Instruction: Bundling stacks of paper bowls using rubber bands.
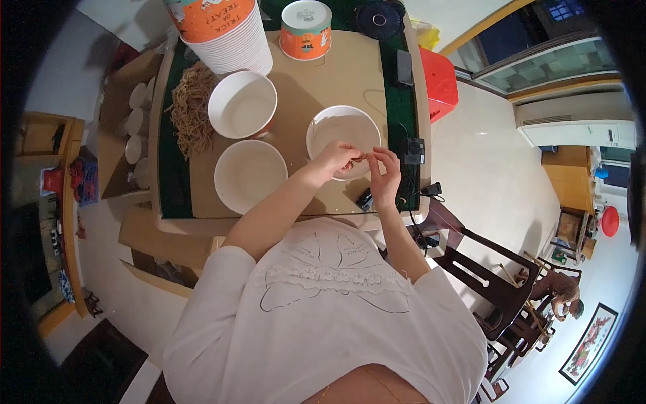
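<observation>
My left hand (pixel 340 160) and my right hand (pixel 384 176) meet over the near right rim of a white paper bucket (pixel 344 128). Fingertips of both are pinched close together on what looks like a thin brown cord, mostly hidden by the fingers. A bit of cord also shows at that bucket's left rim. Two more open white buckets stand to the left, one farther away (pixel 243 106) and one nearer (pixel 251 176). Beyond my left hand, at the table's left side, lies a tangled heap of brown cords (pixel 192 111).
A tall stack of nested orange-and-white buckets (pixel 232 47) and an upside-down orange bucket (pixel 306 44) stand at the back. Small black devices (pixel 412 151) with cables line the right edge. A red stool (pixel 439 84) and dark chair (pixel 491 283) are to the right, cardboard boxes (pixel 161 236) left.
</observation>
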